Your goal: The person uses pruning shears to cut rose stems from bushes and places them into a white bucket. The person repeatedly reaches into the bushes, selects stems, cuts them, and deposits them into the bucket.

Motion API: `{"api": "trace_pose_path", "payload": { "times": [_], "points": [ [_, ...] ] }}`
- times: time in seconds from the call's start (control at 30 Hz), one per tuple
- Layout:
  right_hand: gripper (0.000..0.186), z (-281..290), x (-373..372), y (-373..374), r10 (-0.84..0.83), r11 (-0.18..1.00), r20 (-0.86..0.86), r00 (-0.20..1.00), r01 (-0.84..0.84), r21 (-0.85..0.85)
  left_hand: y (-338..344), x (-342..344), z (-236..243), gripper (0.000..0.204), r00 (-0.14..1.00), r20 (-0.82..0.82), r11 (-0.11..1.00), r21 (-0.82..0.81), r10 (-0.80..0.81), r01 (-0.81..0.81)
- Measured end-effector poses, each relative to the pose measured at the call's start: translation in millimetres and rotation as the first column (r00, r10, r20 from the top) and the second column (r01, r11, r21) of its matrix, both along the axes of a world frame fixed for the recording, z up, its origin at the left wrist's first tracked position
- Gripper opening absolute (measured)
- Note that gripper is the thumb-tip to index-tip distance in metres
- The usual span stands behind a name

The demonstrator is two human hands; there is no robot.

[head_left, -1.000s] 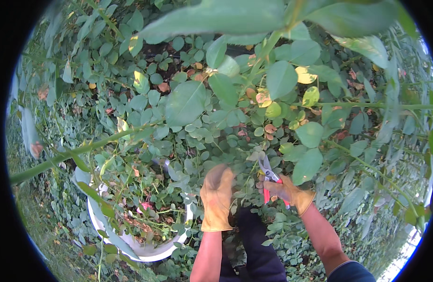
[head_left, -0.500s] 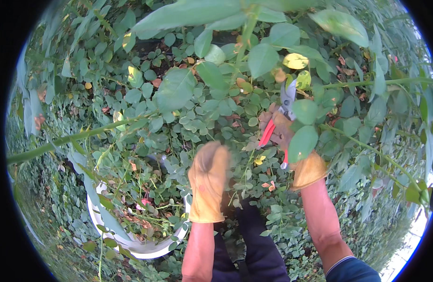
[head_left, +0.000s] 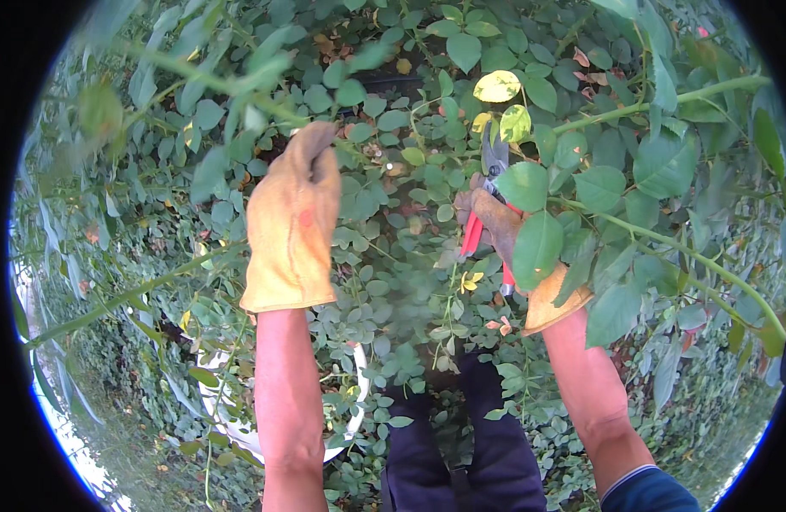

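My left hand [head_left: 295, 218], in a tan work glove, is raised at upper left. Its fingers are closed at a blurred green leafy stem [head_left: 209, 78] that slants past the fingertips; the exact grip is partly hidden. To the right, my gloved right hand [head_left: 504, 226] is wrapped round pruning shears [head_left: 495, 158] with red handles. Their dark metal blades point up beside yellow-green leaves [head_left: 514, 124]. Several green leaves hang in front of that hand and cover part of it and of the handles.
A white bucket [head_left: 359, 397] stands low at left, partly behind my left forearm and leaves. Long green stems [head_left: 692, 247] cross the right side, and another stem [head_left: 128, 294] crosses the left. Dense foliage surrounds my dark-trousered legs [head_left: 504, 444].
My left hand has moved up and to the left, up to the leafy stem. The right hand with the shears has barely shifted. The bucket is now more covered by my forearm.
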State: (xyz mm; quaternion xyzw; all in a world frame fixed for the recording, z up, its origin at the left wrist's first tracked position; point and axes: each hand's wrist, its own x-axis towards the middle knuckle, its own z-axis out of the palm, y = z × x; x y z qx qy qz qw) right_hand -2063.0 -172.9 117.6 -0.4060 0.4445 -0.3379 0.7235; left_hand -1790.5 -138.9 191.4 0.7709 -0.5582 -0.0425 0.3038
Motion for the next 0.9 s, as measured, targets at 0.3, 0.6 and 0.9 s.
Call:
{"api": "trace_pose_path", "payload": {
  "times": [0.3,0.6,0.9],
  "points": [
    [0.047,-38,-1,-6,-0.045,0.999,-0.011,0.999,0.046,0.014,14,20,-17,0.032,0.986,-0.051,0.987,0.01,0.158,-0.157],
    [0.027,3,14,-2,-0.054,0.975,-0.057,0.997,0.065,0.215,24,27,-25,0.03,0.988,-0.011,0.987,-0.055,0.154,-0.154],
    [0.055,22,34,27,0.043,0.992,-0.183,0.982,-0.02,0.128,27,36,-24,0.029,0.979,-0.078,0.981,-0.032,0.187,-0.19]
  ]
}}
